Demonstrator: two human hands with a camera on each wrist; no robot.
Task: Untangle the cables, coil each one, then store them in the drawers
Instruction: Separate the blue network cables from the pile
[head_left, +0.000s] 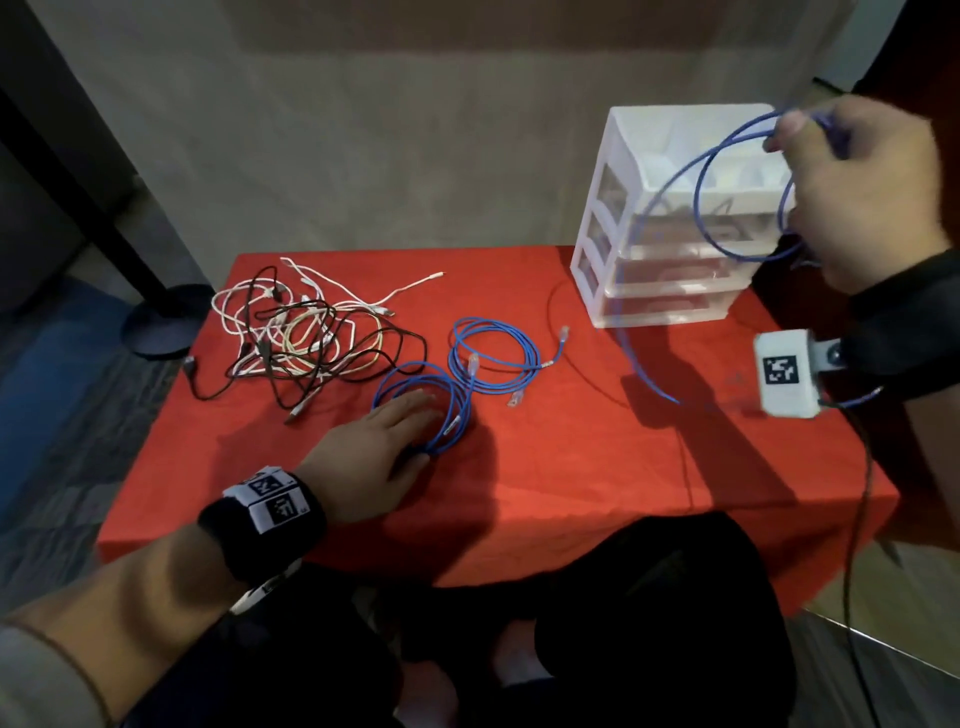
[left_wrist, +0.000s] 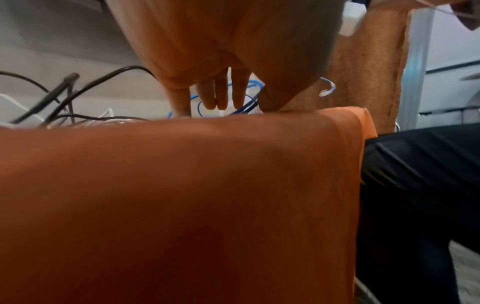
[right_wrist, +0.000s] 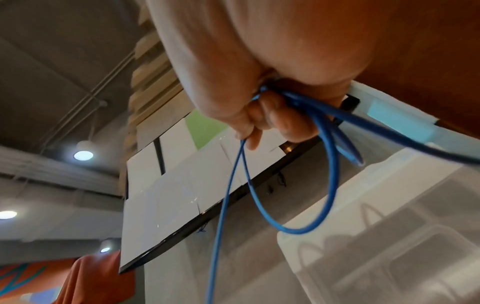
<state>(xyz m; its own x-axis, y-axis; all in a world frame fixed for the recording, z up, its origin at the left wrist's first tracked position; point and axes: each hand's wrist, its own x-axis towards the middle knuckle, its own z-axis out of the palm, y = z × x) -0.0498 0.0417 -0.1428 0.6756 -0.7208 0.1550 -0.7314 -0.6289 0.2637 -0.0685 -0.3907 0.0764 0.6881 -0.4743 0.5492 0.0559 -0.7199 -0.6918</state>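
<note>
The person's right hand (head_left: 862, 197) is raised above the surface (head_left: 519, 499), which a red cloth covers. Its grip is closed around a blue cable (head_left: 698, 192): the fingers (right_wrist: 272, 117) curl over several strands, and one loop hangs below the hand. From this grip a long strand drops down to the cloth and runs on toward the person, passing under the white wrist camera (head_left: 787, 371). Just behind the hanging loop stands the white drawer unit (head_left: 670, 156), with three clear drawers one above the other; all three look closed, but I cannot tell what is inside.

The left hand (head_left: 374, 447) lies low on the cloth, well apart from the right hand. Its grip is not closed: the fingers (left_wrist: 221, 96) are stretched out and press flat inside a coiled blue cable (head_left: 447, 410), whose rings lie around the fingertips. Just beyond this hand, on the side toward the drawer unit, a second coiled blue cable (head_left: 493, 348) lies on the cloth, with its clear plugs lying beside the rings. On the other side of the left hand, away from the drawers, there is a tangle of black and white cables (head_left: 306, 338). They cross over each other many times, and a few loose ends reach outward. The two coils and the tangle all lie outside the drawers.
</note>
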